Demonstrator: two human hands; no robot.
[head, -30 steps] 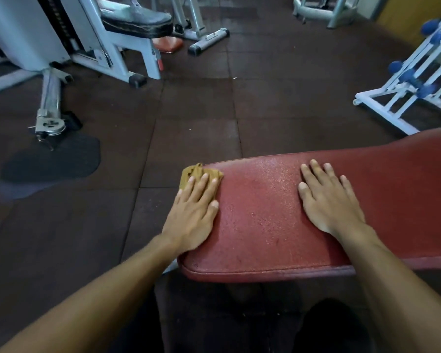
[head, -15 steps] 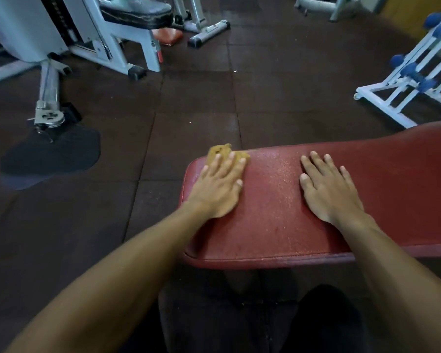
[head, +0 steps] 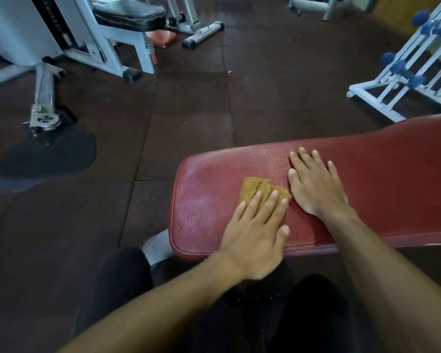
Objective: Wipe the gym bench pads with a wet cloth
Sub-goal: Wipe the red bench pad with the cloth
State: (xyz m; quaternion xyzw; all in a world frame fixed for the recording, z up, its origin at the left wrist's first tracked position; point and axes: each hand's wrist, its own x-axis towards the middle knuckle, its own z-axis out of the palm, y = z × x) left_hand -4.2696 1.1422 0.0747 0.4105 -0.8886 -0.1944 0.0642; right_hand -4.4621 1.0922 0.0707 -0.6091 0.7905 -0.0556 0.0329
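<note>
A red padded gym bench pad (head: 382, 174) runs from the middle of the view out to the right edge, with a damp sheen near its left end. My left hand (head: 255, 225) lies flat on a small yellow-brown cloth (head: 255, 189) and presses it onto the pad near the front edge. Only the cloth's far part shows beyond my fingers. My right hand (head: 316, 184) rests flat and empty on the pad, just right of the cloth, fingers spread.
Dark rubber floor tiles (head: 189, 103) surround the bench. A white weight machine with a black seat (head: 127, 14) stands at the back left, with a dark wet patch (head: 46, 159) on the floor below it. A white dumbbell rack (head: 413, 64) stands at the right.
My left hand has slid the cloth from the pad's far left corner rightward and toward me, close to my right hand. My right hand has stayed in place.
</note>
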